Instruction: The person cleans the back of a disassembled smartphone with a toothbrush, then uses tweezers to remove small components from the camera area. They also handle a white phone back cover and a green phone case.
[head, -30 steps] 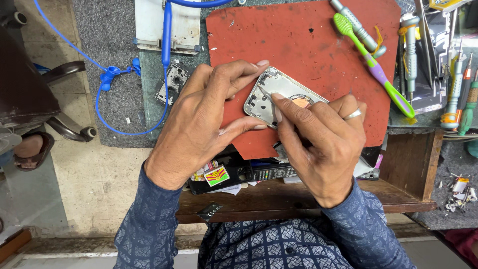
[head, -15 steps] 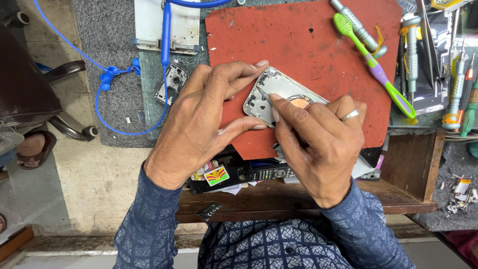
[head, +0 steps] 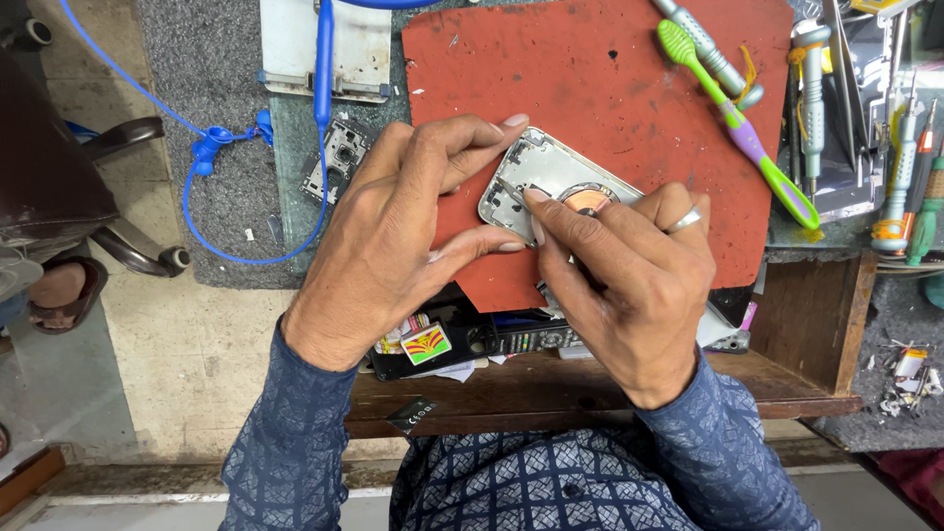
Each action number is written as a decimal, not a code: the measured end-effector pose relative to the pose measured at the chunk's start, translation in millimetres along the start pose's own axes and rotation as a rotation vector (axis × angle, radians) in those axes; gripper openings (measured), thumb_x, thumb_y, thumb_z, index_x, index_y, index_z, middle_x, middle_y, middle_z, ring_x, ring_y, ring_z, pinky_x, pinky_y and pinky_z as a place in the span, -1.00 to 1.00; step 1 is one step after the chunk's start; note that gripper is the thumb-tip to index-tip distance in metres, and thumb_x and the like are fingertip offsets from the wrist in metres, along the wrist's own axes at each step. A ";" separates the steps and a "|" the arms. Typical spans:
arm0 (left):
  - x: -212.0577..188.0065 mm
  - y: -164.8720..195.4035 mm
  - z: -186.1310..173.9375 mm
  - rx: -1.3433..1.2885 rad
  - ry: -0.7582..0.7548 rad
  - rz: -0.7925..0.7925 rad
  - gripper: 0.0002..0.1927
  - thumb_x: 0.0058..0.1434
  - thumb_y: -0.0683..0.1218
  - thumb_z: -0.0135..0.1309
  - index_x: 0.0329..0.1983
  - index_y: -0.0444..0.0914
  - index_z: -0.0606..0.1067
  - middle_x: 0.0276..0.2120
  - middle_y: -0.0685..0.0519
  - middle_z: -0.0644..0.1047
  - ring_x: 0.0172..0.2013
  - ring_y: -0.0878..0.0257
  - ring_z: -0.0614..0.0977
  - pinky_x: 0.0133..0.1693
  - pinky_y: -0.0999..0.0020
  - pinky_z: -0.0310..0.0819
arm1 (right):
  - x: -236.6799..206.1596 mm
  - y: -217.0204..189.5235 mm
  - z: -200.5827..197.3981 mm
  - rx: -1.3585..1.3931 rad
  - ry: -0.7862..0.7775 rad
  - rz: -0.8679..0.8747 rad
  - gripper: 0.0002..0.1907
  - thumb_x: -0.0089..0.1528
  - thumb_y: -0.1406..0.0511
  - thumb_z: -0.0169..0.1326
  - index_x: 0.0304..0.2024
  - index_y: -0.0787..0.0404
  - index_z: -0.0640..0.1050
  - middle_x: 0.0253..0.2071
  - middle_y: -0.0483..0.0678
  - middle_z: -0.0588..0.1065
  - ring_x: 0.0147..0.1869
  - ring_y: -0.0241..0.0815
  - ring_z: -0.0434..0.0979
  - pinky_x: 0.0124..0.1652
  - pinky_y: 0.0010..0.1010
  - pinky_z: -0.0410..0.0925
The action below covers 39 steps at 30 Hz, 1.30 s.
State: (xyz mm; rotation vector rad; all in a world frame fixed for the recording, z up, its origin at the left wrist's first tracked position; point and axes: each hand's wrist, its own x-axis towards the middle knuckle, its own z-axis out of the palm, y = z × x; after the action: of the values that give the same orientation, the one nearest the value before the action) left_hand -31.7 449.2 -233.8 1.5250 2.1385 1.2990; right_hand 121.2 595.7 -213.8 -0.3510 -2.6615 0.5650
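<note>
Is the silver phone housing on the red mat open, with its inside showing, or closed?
Open. The silver phone housing lies inside-up on the red rubber mat: a copper-coloured round coil and bare metal frame show; no cover is over them.

1. A worn wooden workbench ledge [head: 787,393] runs along the near edge, with a boxy wooden side wall [head: 851,315] at its right.
2. Grey carpet-like matting [head: 211,118] covers the bench top at left.
3. Below lies a pale, stained concrete floor [head: 187,364].
4. A dark chair with castor legs [head: 128,246] stands at left.
5. Light is even and soft, with faint shadows.
</note>
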 end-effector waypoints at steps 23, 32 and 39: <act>0.1 0.9 1.3 -0.025 -0.010 -0.020 -0.28 0.17 -0.05 0.42 0.26 -0.34 0.29 0.25 0.03 0.53 0.12 0.09 0.54 0.17 0.32 0.54 | 1.7 0.5 -1.9 0.004 0.007 -0.049 -0.67 0.13 0.42 0.36 -0.05 0.16 0.67 -0.32 -0.17 0.53 -0.29 -0.17 0.26 -0.18 -0.29 0.14; 0.5 0.7 0.1 0.028 -0.010 0.003 -0.28 0.17 -0.05 0.42 0.25 -0.33 0.27 0.26 0.05 0.55 0.06 0.09 0.53 0.15 0.26 0.49 | -4.7 3.8 -0.9 0.055 0.002 -0.003 -0.64 0.23 0.42 0.36 0.08 0.10 0.68 -0.34 -0.23 0.44 -0.27 -0.21 0.25 -0.17 -0.40 0.20; -0.2 2.1 0.4 0.027 -0.012 -0.004 -0.29 0.18 -0.05 0.42 0.25 -0.33 0.27 0.26 0.04 0.54 0.08 0.09 0.53 0.15 0.26 0.49 | -5.2 5.5 -0.5 0.038 0.002 -0.040 -0.63 0.20 0.42 0.37 0.06 0.11 0.68 -0.36 -0.21 0.43 -0.23 -0.17 0.24 -0.14 -0.34 0.19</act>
State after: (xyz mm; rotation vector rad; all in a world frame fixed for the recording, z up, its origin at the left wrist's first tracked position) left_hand -30.0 449.4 -232.5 1.5344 2.1598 1.2615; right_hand 126.9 599.1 -217.4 -0.2868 -2.6458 0.6010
